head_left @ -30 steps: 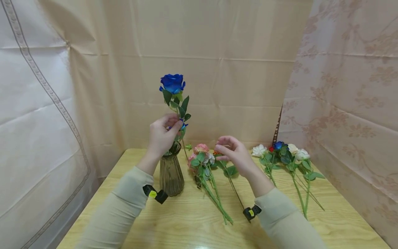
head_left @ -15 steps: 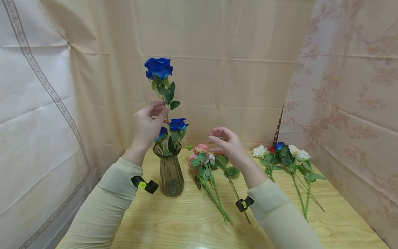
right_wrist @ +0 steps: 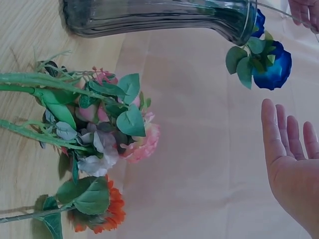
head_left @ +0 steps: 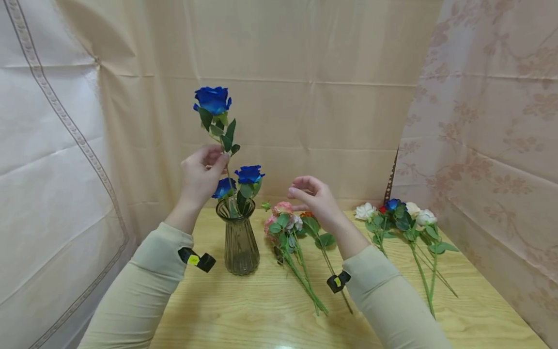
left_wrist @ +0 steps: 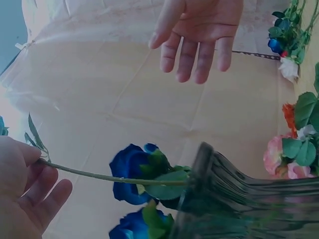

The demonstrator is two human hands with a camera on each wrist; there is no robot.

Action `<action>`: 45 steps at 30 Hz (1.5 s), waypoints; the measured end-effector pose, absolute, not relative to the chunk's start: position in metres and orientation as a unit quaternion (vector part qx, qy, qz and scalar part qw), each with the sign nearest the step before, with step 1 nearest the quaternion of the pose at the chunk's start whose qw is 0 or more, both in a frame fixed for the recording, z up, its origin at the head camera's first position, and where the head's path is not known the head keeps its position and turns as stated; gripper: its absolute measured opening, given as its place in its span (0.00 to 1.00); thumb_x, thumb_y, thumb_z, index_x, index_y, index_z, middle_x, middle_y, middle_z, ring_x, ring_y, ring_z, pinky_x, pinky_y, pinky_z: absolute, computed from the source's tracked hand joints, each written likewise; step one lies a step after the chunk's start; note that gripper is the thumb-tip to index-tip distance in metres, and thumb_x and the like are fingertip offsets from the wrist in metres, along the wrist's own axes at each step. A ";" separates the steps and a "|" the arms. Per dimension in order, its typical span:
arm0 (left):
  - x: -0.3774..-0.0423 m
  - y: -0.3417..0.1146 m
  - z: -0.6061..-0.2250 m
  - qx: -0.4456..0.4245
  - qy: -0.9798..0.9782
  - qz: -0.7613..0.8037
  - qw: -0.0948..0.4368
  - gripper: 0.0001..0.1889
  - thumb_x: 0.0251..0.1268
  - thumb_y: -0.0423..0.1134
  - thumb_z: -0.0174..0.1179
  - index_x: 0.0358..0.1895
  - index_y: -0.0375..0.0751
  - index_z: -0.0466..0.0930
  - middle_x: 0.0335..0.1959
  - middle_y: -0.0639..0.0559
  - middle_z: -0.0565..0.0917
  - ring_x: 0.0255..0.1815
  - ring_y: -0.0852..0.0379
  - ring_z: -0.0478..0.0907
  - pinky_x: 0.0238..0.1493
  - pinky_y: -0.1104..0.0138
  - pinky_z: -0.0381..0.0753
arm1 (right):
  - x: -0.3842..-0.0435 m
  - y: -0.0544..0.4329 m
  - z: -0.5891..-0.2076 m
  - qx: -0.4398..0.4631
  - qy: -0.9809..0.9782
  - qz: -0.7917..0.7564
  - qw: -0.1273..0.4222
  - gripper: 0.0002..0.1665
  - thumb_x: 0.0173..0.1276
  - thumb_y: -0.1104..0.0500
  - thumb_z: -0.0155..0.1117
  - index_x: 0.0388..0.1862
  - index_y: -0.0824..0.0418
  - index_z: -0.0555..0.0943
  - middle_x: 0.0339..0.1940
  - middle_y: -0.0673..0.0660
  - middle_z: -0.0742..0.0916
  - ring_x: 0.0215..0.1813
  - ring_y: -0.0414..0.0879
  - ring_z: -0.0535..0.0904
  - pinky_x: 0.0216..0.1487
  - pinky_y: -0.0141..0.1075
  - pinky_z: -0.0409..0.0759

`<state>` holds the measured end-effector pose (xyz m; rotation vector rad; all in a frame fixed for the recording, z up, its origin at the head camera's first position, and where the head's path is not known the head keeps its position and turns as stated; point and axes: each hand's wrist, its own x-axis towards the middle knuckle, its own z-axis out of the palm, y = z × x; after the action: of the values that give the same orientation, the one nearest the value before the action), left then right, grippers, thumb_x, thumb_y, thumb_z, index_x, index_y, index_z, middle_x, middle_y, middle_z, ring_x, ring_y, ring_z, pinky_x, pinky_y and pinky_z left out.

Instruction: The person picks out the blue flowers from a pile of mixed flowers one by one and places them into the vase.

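My left hand (head_left: 201, 177) pinches the stem of a tall blue rose (head_left: 213, 101) between thumb and fingers, below its upper leaves. That stem (left_wrist: 107, 176) runs down into the mouth of a ribbed, smoky glass vase (head_left: 241, 245), as the left wrist view shows. Two lower blue blooms, one on the right (head_left: 250, 174) and one on the left (head_left: 224, 188), stand at the vase's rim. Right of the vase my right hand (head_left: 317, 201) hovers with relaxed fingers and holds nothing; in the right wrist view its palm (right_wrist: 291, 181) faces up.
Pink and white flowers (head_left: 283, 223) lie on the wooden table (head_left: 261, 315) right of the vase, beside an orange flower (right_wrist: 115, 206) on its own stem. Farther right lie white, red and blue flowers (head_left: 396, 213). Cloth curtains (head_left: 305, 111) hang behind and on both sides.
My left hand has moved left and up with the tall rose, which now leans left. The two lower blooms have come into view. My right hand has shifted slightly left and up.
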<state>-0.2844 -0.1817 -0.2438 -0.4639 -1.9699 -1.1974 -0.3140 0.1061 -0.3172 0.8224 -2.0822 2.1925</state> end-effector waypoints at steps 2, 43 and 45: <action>-0.284 -0.183 -0.247 -0.180 -0.779 -0.461 0.385 0.12 0.72 0.35 0.64 0.50 0.29 0.83 0.38 0.41 0.87 0.31 0.52 0.84 0.32 0.75 0.83 | -0.314 0.105 -0.319 0.261 -0.664 0.701 -0.002 0.22 0.75 0.59 0.65 0.61 0.69 0.73 0.56 0.67 0.80 0.55 0.56 0.82 0.54 0.60 0.82; -0.281 -0.196 -0.329 -0.143 -0.836 -0.367 0.383 0.06 0.67 0.38 0.68 0.38 0.37 0.85 0.32 0.47 0.87 0.20 0.55 0.72 0.21 0.65 0.70 | -0.295 0.087 -0.379 0.254 -0.683 0.680 -0.080 0.24 0.75 0.54 0.67 0.62 0.65 0.75 0.56 0.63 0.81 0.56 0.69 0.79 0.49 0.57 0.85; -0.280 -0.197 -0.333 -0.141 -0.839 -0.363 0.380 0.06 0.67 0.37 0.68 0.38 0.37 0.85 0.32 0.47 0.87 0.19 0.56 0.70 0.19 0.65 0.69 | -0.295 0.088 -0.381 0.253 -0.686 0.677 -0.081 0.24 0.75 0.54 0.67 0.62 0.66 0.75 0.56 0.62 0.81 0.54 0.65 0.81 0.50 0.57 0.85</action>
<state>-0.2798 -0.1970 -0.3332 -0.3594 -2.1436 -0.9258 -0.2949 0.0880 -0.3814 0.8394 -2.2751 2.2433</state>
